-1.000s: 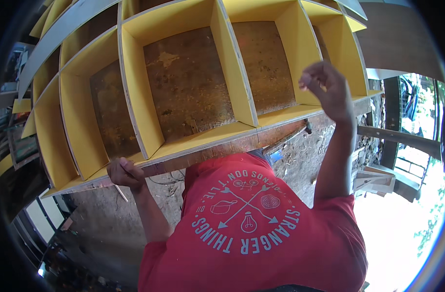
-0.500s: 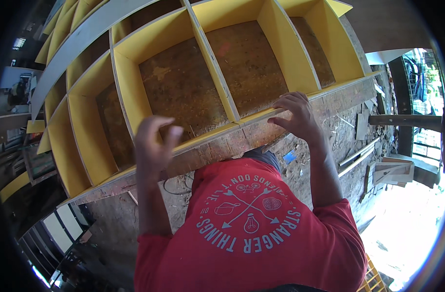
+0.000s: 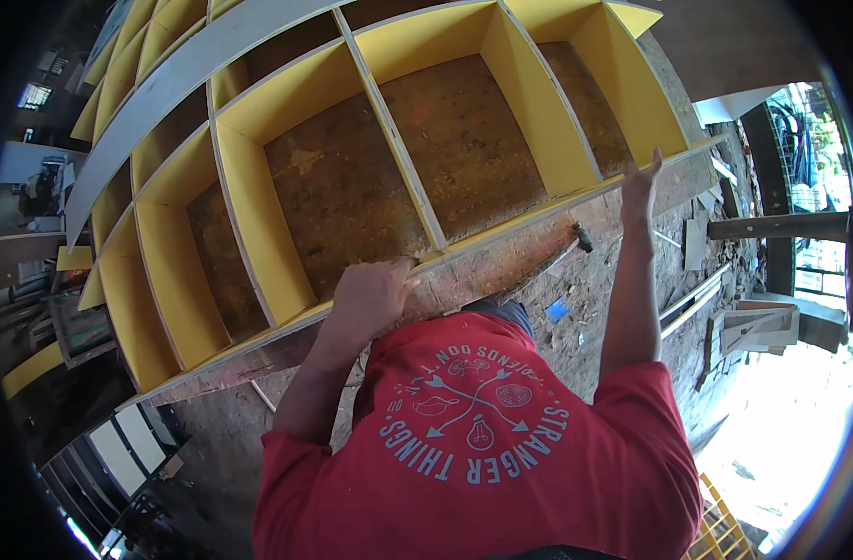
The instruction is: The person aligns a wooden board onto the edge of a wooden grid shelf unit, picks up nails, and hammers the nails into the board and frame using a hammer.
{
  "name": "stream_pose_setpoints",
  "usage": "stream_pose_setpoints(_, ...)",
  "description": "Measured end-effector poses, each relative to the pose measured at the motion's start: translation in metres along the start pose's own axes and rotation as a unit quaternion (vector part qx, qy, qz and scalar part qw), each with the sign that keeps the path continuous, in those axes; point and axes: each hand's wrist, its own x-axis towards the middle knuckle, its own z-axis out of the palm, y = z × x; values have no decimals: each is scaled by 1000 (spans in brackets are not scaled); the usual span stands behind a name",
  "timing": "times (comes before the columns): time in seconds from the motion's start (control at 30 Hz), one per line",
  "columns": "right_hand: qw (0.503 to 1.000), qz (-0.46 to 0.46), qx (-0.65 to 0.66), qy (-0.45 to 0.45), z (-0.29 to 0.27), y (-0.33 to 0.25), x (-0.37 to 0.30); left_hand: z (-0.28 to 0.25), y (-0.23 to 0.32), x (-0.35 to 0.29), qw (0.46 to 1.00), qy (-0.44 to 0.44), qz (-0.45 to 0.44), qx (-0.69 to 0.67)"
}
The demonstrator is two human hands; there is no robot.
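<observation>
A large yellow-faced wooden shelf frame point(image 3: 529, 168) with several compartments lies on a worn wooden bench point(image 3: 482, 264). My left hand point(image 3: 372, 294) is closed over its near edge board, left of a divider's end, with the fingertips partly hidden. Farther right, my right hand point(image 3: 639, 191) is open, fingers stretched upward, beside the same edge board; whether it touches the board I cannot tell. What looks like a hammer point(image 3: 583, 238), dark-headed, sits at the bench's front side between my hands, its handle slanting down toward my body.
A long curved pale strip point(image 3: 155, 107) crosses the frame's far left part. On the dirt floor lie a blue scrap point(image 3: 558, 309), pale wooden strips point(image 3: 695, 301) and a stack of wood pieces point(image 3: 758, 325). A dark beam point(image 3: 776, 230) stands out at the right.
My left hand has come down and right onto the near edge board. My right hand has slid right along it, its fingers straightening. The hammer-like tool has come into view.
</observation>
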Motion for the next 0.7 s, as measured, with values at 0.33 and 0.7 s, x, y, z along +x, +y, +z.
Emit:
stream_pose_setpoints(0.33,996,37,-83,16,7,15,2,-4,7,10,996,-2,-72,-59)
stream_pose_setpoints(0.7,999,-18,24,13,5,-18,-34,12,3,36,999,-46,-14,-1)
